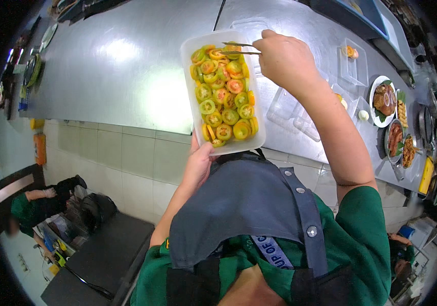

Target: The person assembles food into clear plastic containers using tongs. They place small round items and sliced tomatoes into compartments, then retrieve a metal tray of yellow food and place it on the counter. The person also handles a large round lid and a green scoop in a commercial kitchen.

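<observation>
Above the steel counter (126,66), hands hold tomato tub (224,94) and tongs (240,49).

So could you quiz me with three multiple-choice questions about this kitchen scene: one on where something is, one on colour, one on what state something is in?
1. Where is the white rectangular plastic tub of tomato slices?
A. flat on the steel counter
B. held up by the left hand
C. on the floor

2. What colours are the slices?
A. green, yellow and orange-red
B. purple
C. white

3. How is the right hand?
A. open and empty
B. out of view
C. closed on thin metal tongs

Answers: 1 B, the left hand grips the tub's near end, above the steel counter. 2 A, the slices show those mixed shades. 3 C, its fingers pinch the thin metal tongs over the tub's far end.
</observation>
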Available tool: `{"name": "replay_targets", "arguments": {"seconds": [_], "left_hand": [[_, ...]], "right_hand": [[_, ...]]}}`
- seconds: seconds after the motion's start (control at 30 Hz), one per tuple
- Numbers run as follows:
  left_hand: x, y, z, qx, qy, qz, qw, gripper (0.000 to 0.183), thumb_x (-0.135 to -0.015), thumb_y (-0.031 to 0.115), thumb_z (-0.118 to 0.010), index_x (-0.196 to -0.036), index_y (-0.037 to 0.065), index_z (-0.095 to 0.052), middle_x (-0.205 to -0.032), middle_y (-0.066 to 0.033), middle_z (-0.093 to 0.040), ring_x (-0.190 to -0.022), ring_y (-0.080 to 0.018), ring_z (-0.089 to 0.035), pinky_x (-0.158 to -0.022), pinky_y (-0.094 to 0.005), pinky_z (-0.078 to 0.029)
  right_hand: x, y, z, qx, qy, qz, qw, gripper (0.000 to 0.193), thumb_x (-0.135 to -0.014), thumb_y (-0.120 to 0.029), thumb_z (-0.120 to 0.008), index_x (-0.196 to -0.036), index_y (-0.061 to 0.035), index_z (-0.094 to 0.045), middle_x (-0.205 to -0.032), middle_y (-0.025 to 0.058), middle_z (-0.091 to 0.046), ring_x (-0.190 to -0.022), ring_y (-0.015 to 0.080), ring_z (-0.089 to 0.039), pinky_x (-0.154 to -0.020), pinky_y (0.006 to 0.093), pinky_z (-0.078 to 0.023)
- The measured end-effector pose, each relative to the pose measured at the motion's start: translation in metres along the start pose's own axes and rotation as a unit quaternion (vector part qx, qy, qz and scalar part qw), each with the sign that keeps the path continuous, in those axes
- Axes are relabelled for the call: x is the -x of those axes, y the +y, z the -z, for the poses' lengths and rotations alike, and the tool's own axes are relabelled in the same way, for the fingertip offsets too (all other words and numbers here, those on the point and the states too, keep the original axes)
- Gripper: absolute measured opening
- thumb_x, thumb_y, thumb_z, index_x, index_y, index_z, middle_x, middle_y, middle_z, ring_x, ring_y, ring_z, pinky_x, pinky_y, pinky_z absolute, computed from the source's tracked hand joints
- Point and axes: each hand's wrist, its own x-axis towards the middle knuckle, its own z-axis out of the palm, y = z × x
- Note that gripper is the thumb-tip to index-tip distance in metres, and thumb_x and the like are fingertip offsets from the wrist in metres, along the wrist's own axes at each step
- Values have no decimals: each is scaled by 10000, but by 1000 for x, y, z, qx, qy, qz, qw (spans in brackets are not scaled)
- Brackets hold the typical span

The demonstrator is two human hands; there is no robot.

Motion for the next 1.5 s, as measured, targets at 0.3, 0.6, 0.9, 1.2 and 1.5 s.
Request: {"name": "replay_targets", "arguments": {"seconds": [0.3,0.6,0.9,1.2,1.5], "left_hand": [[-11,-16,22,-14,-5,-34,999,792,-781,-32,-420,-1513,106,-151,-1425,-146,-375,-1255,-283,-479,-947,-402,-490],[-9,-9,26,-2,-29,-26,999,811,-785,-21,-427,-1517,124,-108,-1448,-161,-351,-1241,-331,-498,-913,-456,-528],[1,12,18,-44,-17,29,998,799,-804,22,-454,-1518,158,-121,-1476,-186,-304,-1228,-385,-500,-921,-450,-536],[2,14,17,-56,-8,34,998,813,-790,-12,-417,-1521,157,-103,-1489,-180,-287,-1245,-386,-482,-944,-470,-522],[5,13,16,-44,24,28,998,790,-786,-11,-383,-1522,150,-144,-1510,-162,-271,-1300,-382,-428,-990,-510,-468]], "right_hand": [[9,-31,-20,42,-155,0,987,259,-783,-96,-520,-969,-73,-699,-979,127,-648,-915,326,-647,-799,438,-520],[26,-40,-34,10,-71,-44,996,167,-719,-86,-605,-848,-40,-701,-860,154,-687,-811,336,-683,-716,424,-548],[158,58,6,-266,153,-250,918,254,-830,-110,-631,-1065,-40,-697,-916,126,-688,-802,208,-639,-729,312,-494],[287,174,-26,-221,93,-611,754,291,-792,-151,-566,-1026,-64,-715,-705,103,-669,-581,199,-644,-577,328,-516],[277,188,-56,18,48,-578,815,275,-830,-209,-562,-1054,-127,-700,-993,140,-686,-924,350,-649,-810,449,-511]]}}
